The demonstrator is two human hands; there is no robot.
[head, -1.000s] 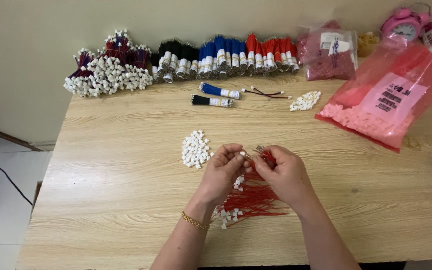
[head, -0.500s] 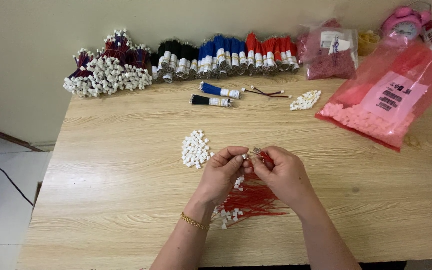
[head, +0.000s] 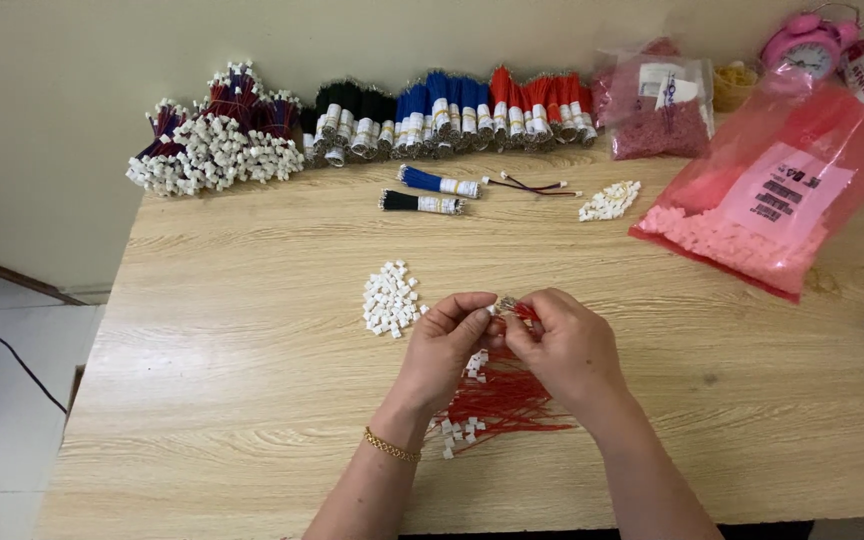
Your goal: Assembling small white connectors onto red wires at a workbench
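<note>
Pinching one small wire end (head: 505,303) between meeting fingertips, the left hand (head: 447,350) and right hand (head: 564,348) are hovering over the red wire pile (head: 497,400), while one white connector heap (head: 390,298) is lying just left, two loose bundles (head: 430,192) and pink bags (head: 767,200) farther.

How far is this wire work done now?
Done: red wires with white plugs lie under the hands. In hand: left hand and right hand pinch a small piece together. Left: loose white plugs and bundled wires at the wall.
</note>
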